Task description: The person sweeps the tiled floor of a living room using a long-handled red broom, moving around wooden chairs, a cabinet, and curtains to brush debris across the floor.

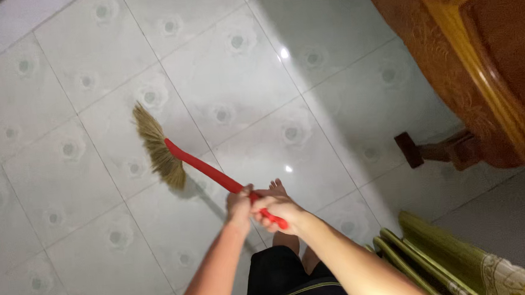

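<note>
The person was in the middle of sweeping the tiled floor. The broom had its straw head down on the tiles, out to the left of the bare foot. The left hand was wrapped tight around the red handle. Just beside it, the right hand was curled shut around the handle's end. The next sweep probably needed a firm pull toward the feet, well away from the wooden furniture.

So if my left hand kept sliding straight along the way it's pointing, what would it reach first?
Your left hand points up the red broom handle, so it would probably meet the straw bristles first, then the tiled floor beyond; depth is hard to judge.
</note>
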